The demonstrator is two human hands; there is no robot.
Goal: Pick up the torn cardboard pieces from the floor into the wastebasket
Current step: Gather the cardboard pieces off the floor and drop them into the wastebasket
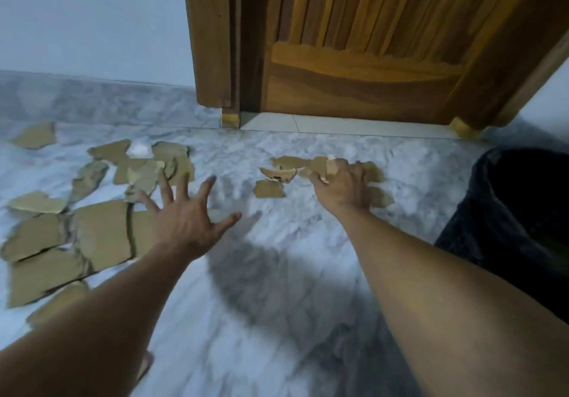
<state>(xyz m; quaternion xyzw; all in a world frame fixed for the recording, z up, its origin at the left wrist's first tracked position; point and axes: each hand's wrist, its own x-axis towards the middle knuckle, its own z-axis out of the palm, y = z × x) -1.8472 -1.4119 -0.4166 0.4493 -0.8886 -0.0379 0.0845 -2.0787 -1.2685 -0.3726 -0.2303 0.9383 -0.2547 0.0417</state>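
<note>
Torn brown cardboard pieces lie scattered on the grey marble floor. A big cluster [101, 233] covers the left side, with smaller scraps [154, 165] beyond it. My left hand [184, 211] hovers with fingers spread over the cluster's right edge, holding nothing. A smaller group of pieces [277, 178] lies in the middle right. My right hand [341, 184] is down on that group, fingers curled round a cardboard scrap [323, 167]. The black wastebasket [523, 211], lined with a dark bag, stands at the right edge.
A wooden door [363, 57] and its frame stand straight ahead, above a pale tile threshold [338, 125]. A white wall with a marble skirting runs along the left. A small white crumpled scrap [140, 149] lies among the far cardboard pieces.
</note>
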